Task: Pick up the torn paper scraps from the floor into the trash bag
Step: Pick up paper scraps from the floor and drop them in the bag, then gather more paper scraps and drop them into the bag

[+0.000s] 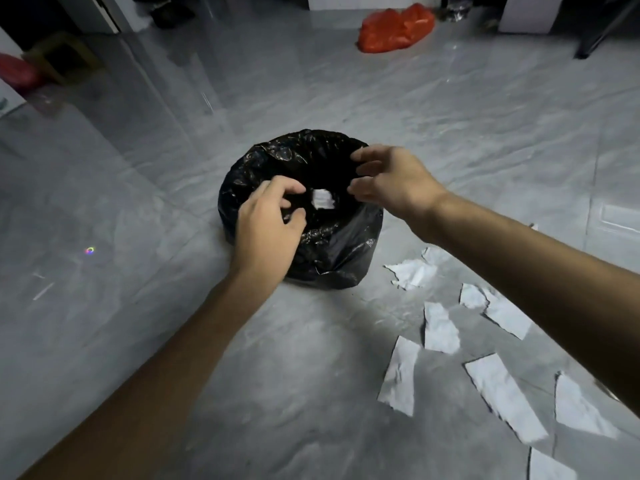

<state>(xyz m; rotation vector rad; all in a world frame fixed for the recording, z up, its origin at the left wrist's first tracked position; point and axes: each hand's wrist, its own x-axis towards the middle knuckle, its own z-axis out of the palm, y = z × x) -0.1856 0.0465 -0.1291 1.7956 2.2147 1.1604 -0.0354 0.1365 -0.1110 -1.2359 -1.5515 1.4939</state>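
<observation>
Black and shiny, the crumpled plastic trash bag (pixel 341 252) stands on the grey marbled tile floor (pixel 138 202), with its mouth open toward the ceiling. The person bends over it with both bare arms stretched out. The left hand (pixel 268 226) pinches the near-left part of the bag's rim, the fingers curled and closed on the black plastic. The right hand (pixel 393 180) is at the far-right part of the rim, its fingers bent like a claw; I cannot tell if they really hold the plastic or only touch it. Between the two hands, inside the dark opening, lies one white torn paper scrap (pixel 322 199).

More white torn paper scraps (pixel 441 329) lie on the floor to the right of the bag, below the right forearm. One crumpled piece (pixel 412 273) is just beside the bag's base, and the others are spread toward the near-right corner, some of them partly hidden by the arm.

Far behind, near the wall, an orange-red plastic bag (pixel 394 29) rests on the floor, well apart from the black one.
</observation>
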